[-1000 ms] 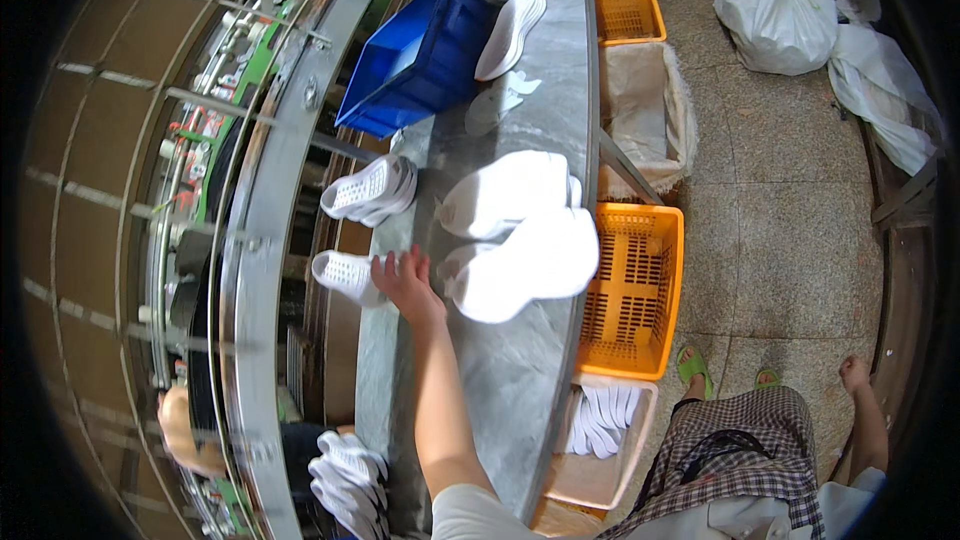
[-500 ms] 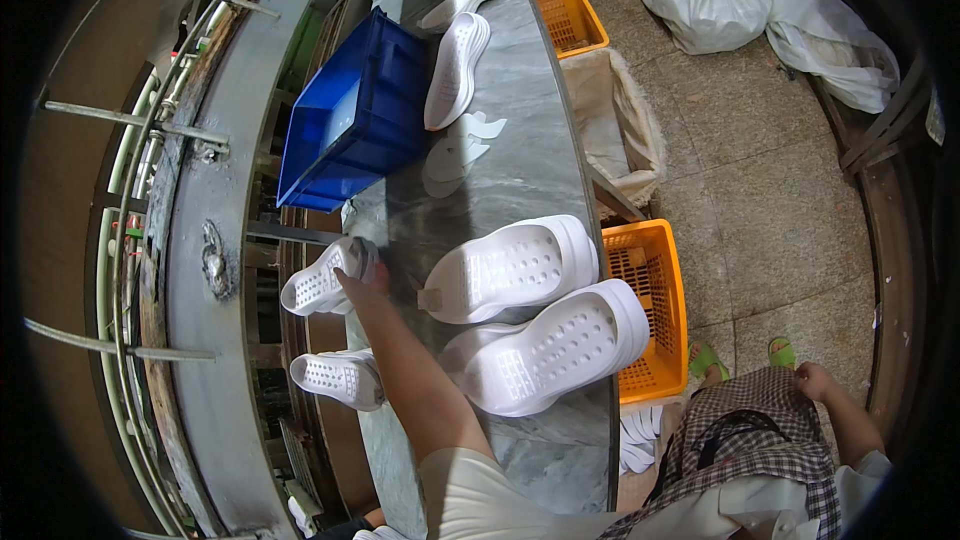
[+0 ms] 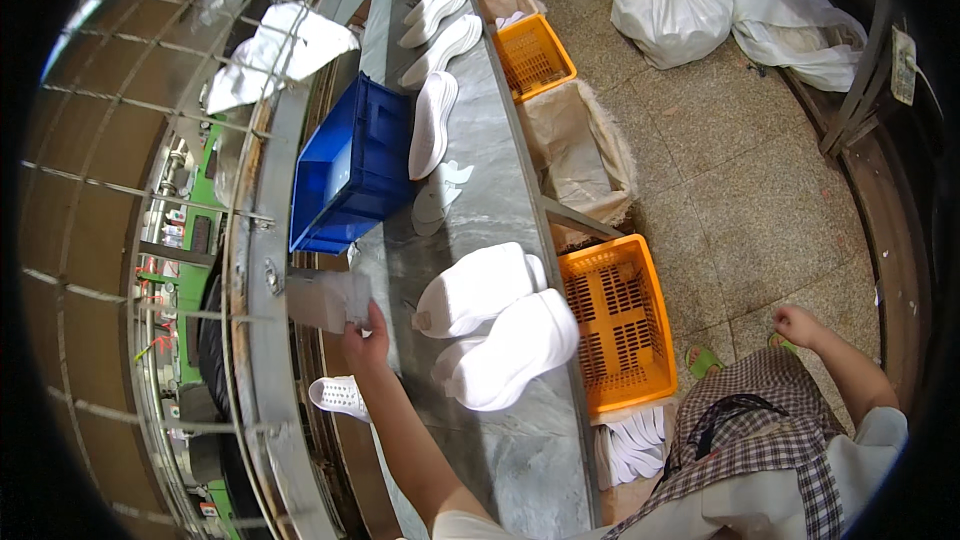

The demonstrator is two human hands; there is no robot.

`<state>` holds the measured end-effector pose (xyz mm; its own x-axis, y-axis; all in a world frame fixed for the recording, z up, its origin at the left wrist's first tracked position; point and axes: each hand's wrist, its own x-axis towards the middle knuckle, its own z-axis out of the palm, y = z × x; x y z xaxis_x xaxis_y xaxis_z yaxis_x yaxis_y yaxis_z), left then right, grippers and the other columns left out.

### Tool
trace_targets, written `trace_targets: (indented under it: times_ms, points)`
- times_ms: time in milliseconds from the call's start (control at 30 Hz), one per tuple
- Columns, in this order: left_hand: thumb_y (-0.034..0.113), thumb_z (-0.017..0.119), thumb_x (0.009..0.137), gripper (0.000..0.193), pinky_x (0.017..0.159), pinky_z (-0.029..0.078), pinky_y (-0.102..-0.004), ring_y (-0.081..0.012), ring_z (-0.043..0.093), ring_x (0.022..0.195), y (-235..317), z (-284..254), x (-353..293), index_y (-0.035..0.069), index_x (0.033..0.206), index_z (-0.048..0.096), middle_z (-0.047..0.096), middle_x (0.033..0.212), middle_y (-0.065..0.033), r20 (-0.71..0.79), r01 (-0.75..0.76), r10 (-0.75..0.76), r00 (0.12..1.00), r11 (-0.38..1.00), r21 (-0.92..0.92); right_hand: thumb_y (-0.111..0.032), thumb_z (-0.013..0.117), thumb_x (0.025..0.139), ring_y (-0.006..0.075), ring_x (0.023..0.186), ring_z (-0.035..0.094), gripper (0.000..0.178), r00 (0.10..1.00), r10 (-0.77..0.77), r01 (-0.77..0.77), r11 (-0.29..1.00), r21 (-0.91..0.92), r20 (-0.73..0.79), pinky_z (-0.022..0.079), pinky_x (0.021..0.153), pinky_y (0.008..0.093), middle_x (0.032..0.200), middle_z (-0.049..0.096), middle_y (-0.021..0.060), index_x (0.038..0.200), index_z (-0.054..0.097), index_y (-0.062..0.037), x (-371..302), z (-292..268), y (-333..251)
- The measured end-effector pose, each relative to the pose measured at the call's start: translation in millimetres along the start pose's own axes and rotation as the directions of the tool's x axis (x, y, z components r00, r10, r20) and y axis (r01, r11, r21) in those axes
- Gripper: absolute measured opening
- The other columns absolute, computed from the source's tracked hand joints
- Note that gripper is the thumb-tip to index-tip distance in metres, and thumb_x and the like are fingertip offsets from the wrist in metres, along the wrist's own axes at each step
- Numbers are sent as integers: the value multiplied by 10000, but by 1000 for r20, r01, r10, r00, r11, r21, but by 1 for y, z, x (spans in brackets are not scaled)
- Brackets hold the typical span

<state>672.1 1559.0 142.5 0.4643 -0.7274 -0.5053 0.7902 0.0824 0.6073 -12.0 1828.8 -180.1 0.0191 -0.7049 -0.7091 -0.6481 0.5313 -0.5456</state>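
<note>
Wire mesh [image 3: 62, 292] along left edge. Crumpled white sheet [image 3: 285, 48], upper left. Blurred whitish piece [image 3: 322, 300] left of centre, at the grey table's [image 3: 520, 485] left edge. White perforated sole [image 3: 342, 397] below it. Left hand [image 3: 368, 340] touching the piece's right end, thumb and fingers bent; blur, can't tell if gripping. Blue crate [image 3: 390, 152] above, upper left of centre. Pale flat cutouts [image 3: 432, 208] right of crate. Large white soles [image 3: 515, 352] in two overlapping stacks, mid-frame. Orange basket [image 3: 625, 325] just right, below table level. White sack [image 3: 672, 5], upper right. Right hand [image 3: 798, 326], right of frame, fingers curled in, near checked apron [image 3: 735, 465].
</note>
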Motion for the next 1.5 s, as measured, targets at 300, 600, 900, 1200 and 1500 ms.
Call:
trace_targets:
  times_ms: [300,600,900,1200,1500]
  points:
    - [93,473,904,350,838,563,-427,-416,559,1023,-212,35,-322,-105,1193,455,530,1129,-299,442,300,-369,818,928,220,-241,616,883,251,1156,486,646,632,-724,639,285,714,-277,424,961,384,1275,468,154,1391,261,-61,-67,-90,-177]
    - [153,653,847,674,597,474,-245,-176,575,806,-396,-27,-484,102,1393,261,550,1140,-82,247,271,-511,823,736,621,-228,552,888,252,1247,408,686,563,-816,9,-149,989,-128,387,1034,376,1380,320,148,1403,122,-83,-153,-133,-151]
    - [210,568,905,610,926,465,-380,-271,533,1115,-389,-13,-452,33,1391,244,473,1275,-172,394,-119,-252,884,693,711,-256,494,932,283,1222,450,561,649,-741,-212,41,976,172,426,1003,389,1324,415,168,1384,244,-39,-195,-110,-116]
    - [236,482,958,474,876,490,-393,-258,561,1072,-391,-70,-425,-2,1338,329,522,1215,-153,263,240,-510,819,721,650,-619,401,882,374,1317,287,695,556,-519,-584,311,749,649,224,1011,640,1448,302,144,1378,363,-133,-198,-80,-109]
    - [226,469,966,389,789,532,-356,-228,619,965,-381,-97,-423,4,1281,418,585,1123,-133,236,373,-571,787,743,555,-582,534,843,362,1260,304,663,568,-403,-663,293,689,718,256,985,588,1426,302,114,1344,402,-168,-212,-62,-114]
